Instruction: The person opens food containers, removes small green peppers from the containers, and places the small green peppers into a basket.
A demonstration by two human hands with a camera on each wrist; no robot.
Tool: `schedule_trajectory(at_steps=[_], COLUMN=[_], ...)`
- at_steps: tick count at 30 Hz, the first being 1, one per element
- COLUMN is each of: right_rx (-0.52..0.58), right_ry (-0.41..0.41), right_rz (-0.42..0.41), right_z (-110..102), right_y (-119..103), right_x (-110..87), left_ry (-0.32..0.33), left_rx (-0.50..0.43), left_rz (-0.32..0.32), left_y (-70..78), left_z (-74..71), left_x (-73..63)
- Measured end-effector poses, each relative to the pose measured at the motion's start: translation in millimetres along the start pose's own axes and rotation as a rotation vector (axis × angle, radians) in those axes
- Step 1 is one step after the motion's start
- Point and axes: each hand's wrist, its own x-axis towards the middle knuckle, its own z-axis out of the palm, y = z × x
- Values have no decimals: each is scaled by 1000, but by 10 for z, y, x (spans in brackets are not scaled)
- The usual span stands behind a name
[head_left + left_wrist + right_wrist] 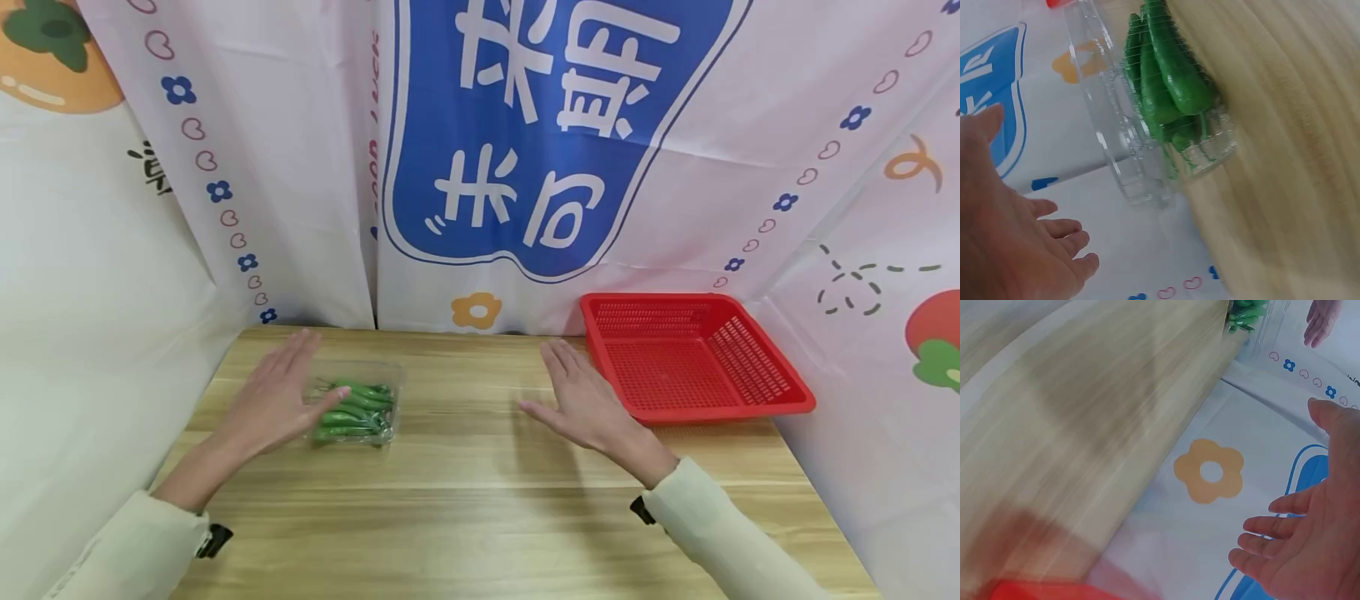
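The wooden table (465,517) is walled here, back and sides, by white cloth (315,250). Up top, a blue panel (536,150) is lettered in white; right beneath, an orange flower (476,298) is printed.

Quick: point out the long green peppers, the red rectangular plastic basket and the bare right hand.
Long green peppers (1175,72): left wrist view, one pepper's body.
Red rectangular plastic basket (663,371): head view, bare mesh floor.
Bare right hand (590,403): head view, middle of the hand.

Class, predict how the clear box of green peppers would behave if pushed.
The clear box looks thin-walled, so may flex. Its glossy green peppers could slide inside. Sitting low and flat on the table, it seems unlikely to tip.
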Motion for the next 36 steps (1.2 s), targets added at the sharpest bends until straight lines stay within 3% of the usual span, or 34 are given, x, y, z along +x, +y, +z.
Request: schedule_trajectory(at_steps=[4,10,18,28,36], right_rx=[34,90,239,476,777], right_ry=[-4,-25,-68,-145,-231], right_rz=[-15,15,57,96,146], right_z=[77,180,370,603,851], right_y=[-83,-221,-401,-623,-863], right_x=[63,151,240,365,445], left_ry=[34,69,-24,-70,-101], left_rx=[-104,-342,-575,-818,-950], left_rz=[-41,-107,-275,-335,-387], left_y=[-106,-229,-322,-446,-435], left_z=[31,34,81,237,276], left_x=[1,-3,-58,-103,-132])
